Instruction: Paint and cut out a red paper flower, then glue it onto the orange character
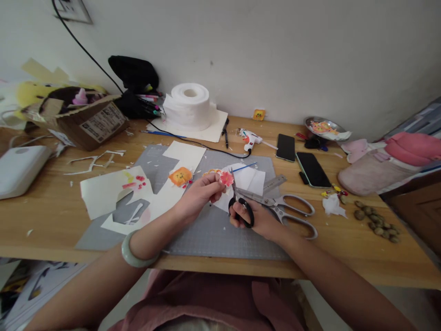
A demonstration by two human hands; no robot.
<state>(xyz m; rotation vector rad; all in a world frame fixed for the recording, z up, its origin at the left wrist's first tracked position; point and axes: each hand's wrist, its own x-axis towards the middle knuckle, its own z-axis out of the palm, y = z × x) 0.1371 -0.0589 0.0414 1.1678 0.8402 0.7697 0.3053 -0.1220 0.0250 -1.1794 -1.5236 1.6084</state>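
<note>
Pinched in my left hand [210,186] is a small red paper flower [226,179], held up over the grey cutting mat [206,239]. My right hand [253,218] grips small black-handled scissors [247,212], fingers through the loops. The blades point up and reach the flower's right edge; whether they touch it I cannot tell. Large grey-handled shears [294,204] lie beside my right hand, next to a metal ruler [274,183]. An orange paper piece with a drawn face [180,176] and cut white paper [103,191] with red scraps lie left of my hands.
Behind the mat are a paper towel roll [189,108], a white glue gun [251,139] and two phones [313,169]. A cardboard box [86,119] stands at the left. To the right are a metal bowl [339,126], a pink bag [372,165] and several small brown nuts or stones [377,223].
</note>
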